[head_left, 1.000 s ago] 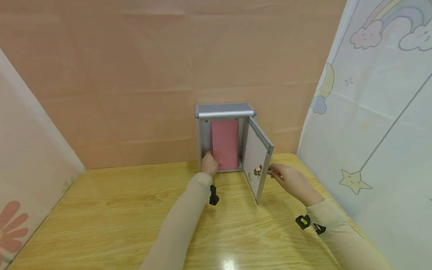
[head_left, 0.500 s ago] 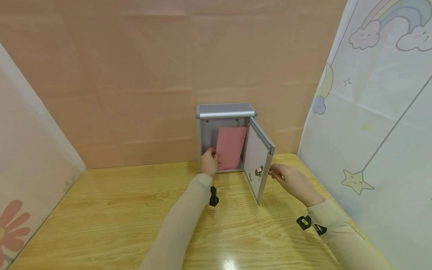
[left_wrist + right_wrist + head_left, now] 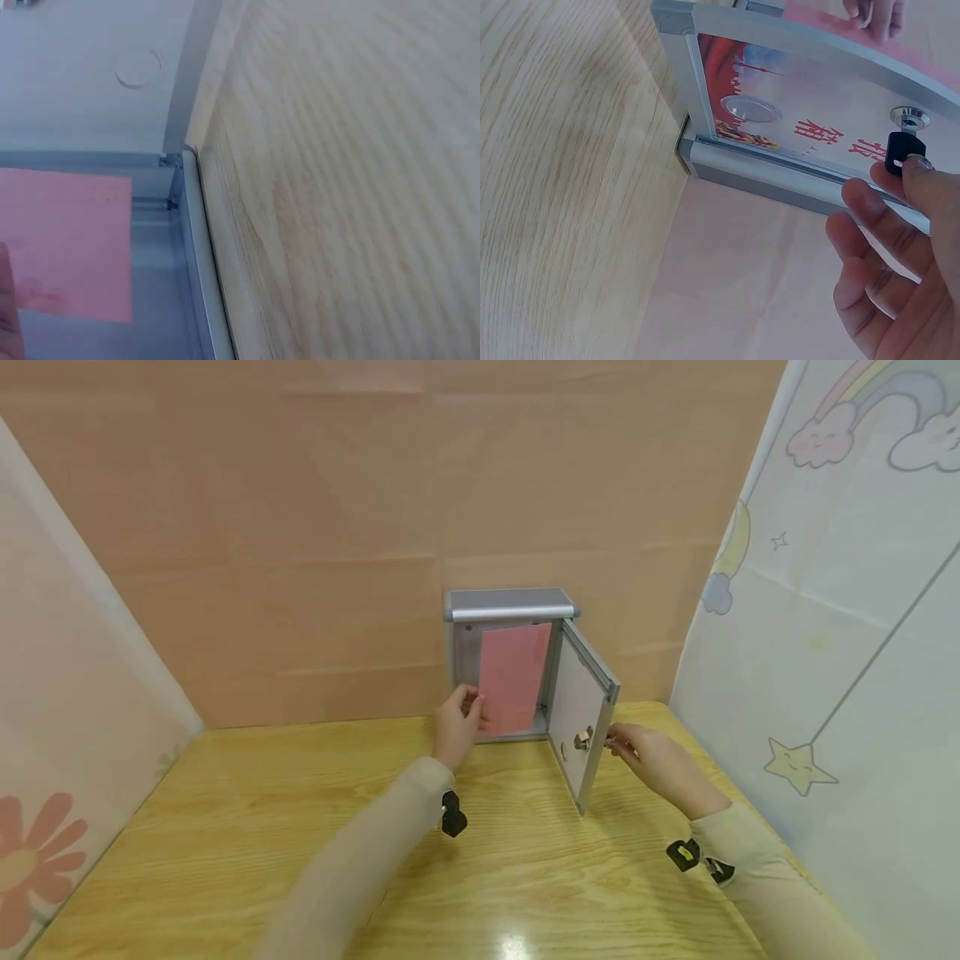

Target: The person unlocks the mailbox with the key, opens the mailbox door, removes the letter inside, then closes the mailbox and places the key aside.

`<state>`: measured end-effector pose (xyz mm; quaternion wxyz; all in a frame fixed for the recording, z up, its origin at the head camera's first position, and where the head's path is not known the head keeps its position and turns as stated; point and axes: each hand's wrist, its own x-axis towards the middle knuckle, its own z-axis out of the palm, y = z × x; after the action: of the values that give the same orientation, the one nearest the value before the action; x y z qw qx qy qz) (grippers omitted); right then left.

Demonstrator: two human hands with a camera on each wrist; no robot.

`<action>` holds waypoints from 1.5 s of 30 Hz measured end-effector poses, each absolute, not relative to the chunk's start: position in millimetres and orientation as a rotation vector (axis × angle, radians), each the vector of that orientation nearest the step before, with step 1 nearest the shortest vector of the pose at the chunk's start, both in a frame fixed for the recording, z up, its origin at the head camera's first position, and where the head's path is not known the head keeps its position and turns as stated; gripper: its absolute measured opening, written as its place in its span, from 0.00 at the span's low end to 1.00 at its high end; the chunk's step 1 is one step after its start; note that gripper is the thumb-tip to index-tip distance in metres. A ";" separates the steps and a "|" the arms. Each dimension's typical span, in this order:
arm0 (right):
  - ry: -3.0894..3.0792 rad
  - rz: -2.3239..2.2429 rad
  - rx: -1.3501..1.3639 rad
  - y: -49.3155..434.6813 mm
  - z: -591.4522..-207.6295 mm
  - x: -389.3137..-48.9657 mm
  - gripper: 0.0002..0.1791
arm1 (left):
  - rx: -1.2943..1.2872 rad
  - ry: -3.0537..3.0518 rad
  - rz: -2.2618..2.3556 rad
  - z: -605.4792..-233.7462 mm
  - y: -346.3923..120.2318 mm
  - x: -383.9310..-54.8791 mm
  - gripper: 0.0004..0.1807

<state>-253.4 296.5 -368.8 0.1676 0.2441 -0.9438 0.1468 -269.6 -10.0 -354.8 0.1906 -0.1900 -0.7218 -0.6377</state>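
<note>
A silver metal mailbox (image 3: 512, 602) stands against the back wall, its door (image 3: 579, 714) swung out to the right. My left hand (image 3: 454, 727) pinches the lower left edge of a pink envelope (image 3: 513, 677), which tilts slightly at the box's opening. In the left wrist view the envelope's bottom edge hangs apart from the box's lower rim, and only a bit of finger shows. Beside the door's outer face, my right hand (image 3: 667, 767) holds a black-headed key (image 3: 904, 148) between thumb and finger. The key sits in the round lock (image 3: 910, 117).
The box rests on a wood-grain table (image 3: 285, 827). A peach paper sheet (image 3: 300, 543) covers the back. White panels with printed drawings stand at left and right, the right panel (image 3: 847, 652) close to the right arm. Black wrist cameras are strapped on both sleeves.
The envelope first shifted right and tipped inside the box, then rose and came forward with my left hand, which has drawn back a little. My right hand stays at the key; the door barely moves.
</note>
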 end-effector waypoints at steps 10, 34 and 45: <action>-2.674 0.426 0.711 301.4 -368.2 -249.5 0.07 | -0.476 -1.801 -1.780 -386.3 -61.5 -295.0 0.10; -2.684 0.432 0.727 301.1 -367.2 -252.3 0.08 | 0.327 -2.132 -2.386 -424.1 -190.4 -288.4 0.02; -2.690 0.423 0.716 301.0 -366.8 -253.5 0.06 | 0.257 -2.514 -2.290 -446.4 -180.8 -283.3 0.05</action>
<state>-253.5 301.0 -366.8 0.1624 0.2510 -0.9427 0.1483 -283.3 -180.8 -446.4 -0.1338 0.0747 -0.7305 -0.6655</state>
